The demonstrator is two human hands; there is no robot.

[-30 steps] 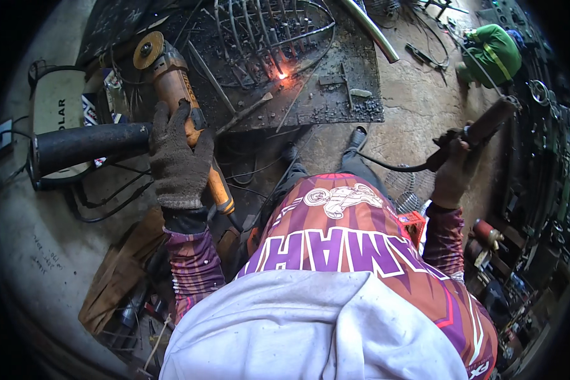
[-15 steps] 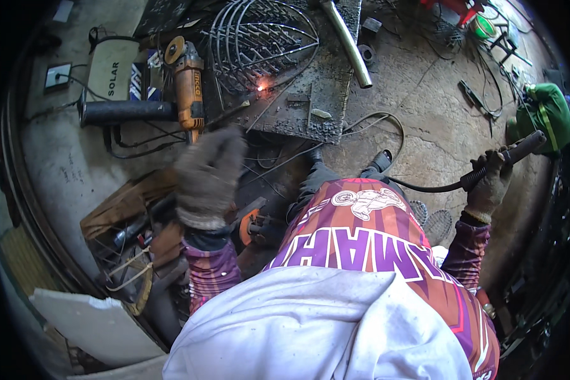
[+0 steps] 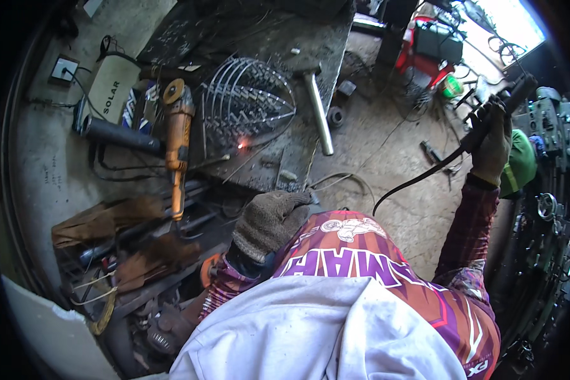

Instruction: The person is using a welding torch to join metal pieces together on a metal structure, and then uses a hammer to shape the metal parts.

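Note:
In its knit glove, my right hand (image 3: 493,142) is raised at the right, closed round a dark welding holder (image 3: 519,88). A black cable hangs from the holder in a curve to the left. My gloved left hand (image 3: 266,225) is in front of my shirt, below the worktable (image 3: 253,174). Its fingers are curled together; whatever they hold, if anything, is hidden. On the worktable lies a curved grille of metal rods (image 3: 247,104). A small spot on its near edge glows red. A hammer with a metal-tube handle (image 3: 320,117) lies right of the grille.
An orange angle grinder (image 3: 179,130) lies left of the grille, beside a black cylinder (image 3: 123,136) and a pale box (image 3: 111,85). Brown scraps (image 3: 117,218) and tools are heaped at the lower left. A green bundle (image 3: 518,161) and dark machinery (image 3: 544,240) stand at the right.
My left hand has moved right, from near the grinder to in front of my shirt. My right hand has risen with the holder. The view has shifted, and the glow on the grille is smaller.

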